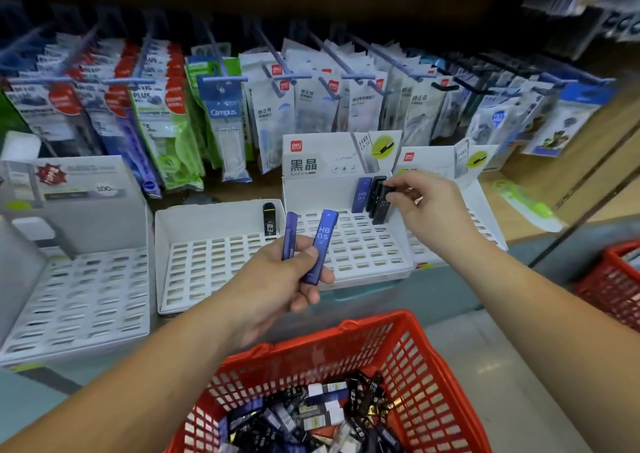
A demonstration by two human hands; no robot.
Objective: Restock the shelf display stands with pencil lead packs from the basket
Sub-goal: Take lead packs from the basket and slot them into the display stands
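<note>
Blue packs (323,241) in curled left fingers (309,294), right fingers (403,194) seemingly pinching black pack (381,208)

Ahead of me, upper half of frame: rows of hanging packets on blue peg hooks (225,79). Upper left, red-labelled packets (62,106); next to them green packets (173,147), then a blue Campus packet (223,113). Centre, white packets with red logos (311,106). Far right, blue-topped packets (568,120), blurry, print unreadable. Right of frame, a green-and-clear item (526,206) lies on the wooden shelf (588,175). Right edge, lower down, part of a second red basket (613,279), cut off by the frame.
</note>
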